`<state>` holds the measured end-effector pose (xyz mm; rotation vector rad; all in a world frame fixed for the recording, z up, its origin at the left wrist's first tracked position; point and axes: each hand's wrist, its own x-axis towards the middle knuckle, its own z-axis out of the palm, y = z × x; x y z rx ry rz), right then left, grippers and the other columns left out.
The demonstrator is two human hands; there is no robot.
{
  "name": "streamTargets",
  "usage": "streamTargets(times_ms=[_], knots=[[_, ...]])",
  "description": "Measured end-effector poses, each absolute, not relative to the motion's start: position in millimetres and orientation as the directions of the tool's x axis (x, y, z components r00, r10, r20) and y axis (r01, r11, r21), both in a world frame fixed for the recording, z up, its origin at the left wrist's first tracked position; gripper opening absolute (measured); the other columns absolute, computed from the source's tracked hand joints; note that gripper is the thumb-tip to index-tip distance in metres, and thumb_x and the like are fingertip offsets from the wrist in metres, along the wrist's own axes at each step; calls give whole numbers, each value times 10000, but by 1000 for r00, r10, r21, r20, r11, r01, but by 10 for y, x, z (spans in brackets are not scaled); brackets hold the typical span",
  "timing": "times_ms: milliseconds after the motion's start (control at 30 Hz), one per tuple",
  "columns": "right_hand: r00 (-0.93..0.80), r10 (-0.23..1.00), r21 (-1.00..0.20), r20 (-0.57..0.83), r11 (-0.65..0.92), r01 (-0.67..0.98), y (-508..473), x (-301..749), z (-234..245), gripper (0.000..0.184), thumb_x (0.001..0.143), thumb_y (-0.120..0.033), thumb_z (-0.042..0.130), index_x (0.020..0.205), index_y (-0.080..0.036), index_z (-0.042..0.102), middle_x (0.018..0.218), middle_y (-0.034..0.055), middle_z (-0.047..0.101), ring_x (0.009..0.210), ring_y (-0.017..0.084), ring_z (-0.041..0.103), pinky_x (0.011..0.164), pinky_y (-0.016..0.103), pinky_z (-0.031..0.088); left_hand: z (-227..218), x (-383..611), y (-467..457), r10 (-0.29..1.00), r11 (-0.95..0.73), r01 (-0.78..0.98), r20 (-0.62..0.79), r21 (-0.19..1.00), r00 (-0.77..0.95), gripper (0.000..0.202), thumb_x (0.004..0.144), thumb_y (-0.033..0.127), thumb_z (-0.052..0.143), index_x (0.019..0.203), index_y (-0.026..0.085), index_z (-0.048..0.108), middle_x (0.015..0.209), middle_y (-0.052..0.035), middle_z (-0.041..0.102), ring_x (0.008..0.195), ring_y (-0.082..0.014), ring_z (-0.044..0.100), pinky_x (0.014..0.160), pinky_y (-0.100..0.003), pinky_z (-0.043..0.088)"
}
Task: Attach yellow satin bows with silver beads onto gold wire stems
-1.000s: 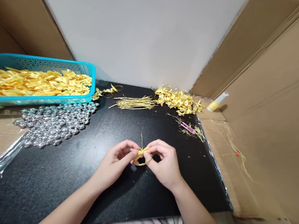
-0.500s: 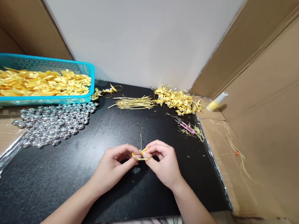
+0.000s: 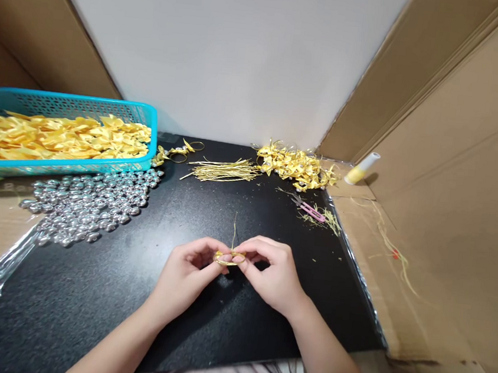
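My left hand (image 3: 188, 278) and my right hand (image 3: 270, 275) meet above the black mat (image 3: 140, 294). Both pinch a small gold ring with a yellow ribbon bow (image 3: 229, 258) between thumbs and fingertips. A thin gold wire (image 3: 234, 229) sticks up from the piece. The fingers of both hands are curled round it, so most of the bow is hidden.
A turquoise basket (image 3: 113, 167) of yellow ribbon bows stands at the left, with a heap of silver beads (image 3: 89, 202) in front of it. Behind lie gold wires (image 3: 224, 171), finished yellow pieces (image 3: 298, 167), pink snips (image 3: 311, 211) and a glue tube (image 3: 362, 169). Cardboard walls stand on both sides.
The ring has turned from hanging below the fingers to lying nearly flat between them. Both hands have shifted slightly left and closed tighter together.
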<state>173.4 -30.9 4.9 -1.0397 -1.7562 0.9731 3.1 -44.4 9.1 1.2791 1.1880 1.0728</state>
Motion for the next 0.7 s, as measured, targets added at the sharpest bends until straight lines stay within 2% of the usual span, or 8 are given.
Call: streamTargets(times_ms=[367, 467, 600, 700], knots=[[-321, 877, -835, 357, 454, 311, -305, 1753, 18, 70, 838, -184, 641, 841, -167, 708, 745, 44, 687, 633, 128, 620, 581, 225, 498, 81, 30, -439, 992, 51, 57, -57, 997, 110, 84, 748, 237, 693, 742, 153, 688, 619, 9, 693, 559, -97, 633, 548, -154, 492], [-275, 894, -846, 354, 431, 314, -309, 1745, 44, 27, 795, -180, 676, 815, -165, 684, 758, 41, 679, 648, 131, 613, 592, 236, 495, 61, 28, -456, 996, -17, 75, 11, 997, 89, 71, 749, 229, 694, 745, 158, 691, 657, 2, 709, 578, -105, 642, 556, -160, 500], [-228, 916, -877, 329, 386, 287, -315, 1728, 83, 17, 766, -167, 691, 771, -168, 675, 848, 59, 699, 789, 161, 652, 623, 242, 500, -20, 6, -486, 985, -169, 206, 158, 964, 70, 41, 785, 212, 684, 787, 176, 703, 718, 1, 721, 641, -112, 654, 614, -175, 508], [-205, 934, -906, 294, 340, 251, -324, 1709, 85, 17, 775, -172, 679, 763, -171, 691, 875, 64, 698, 819, 167, 658, 633, 246, 506, -79, -14, -499, 959, -282, 290, 270, 915, 84, 40, 803, 175, 670, 823, 191, 701, 766, 7, 720, 686, -114, 659, 658, -188, 508]])
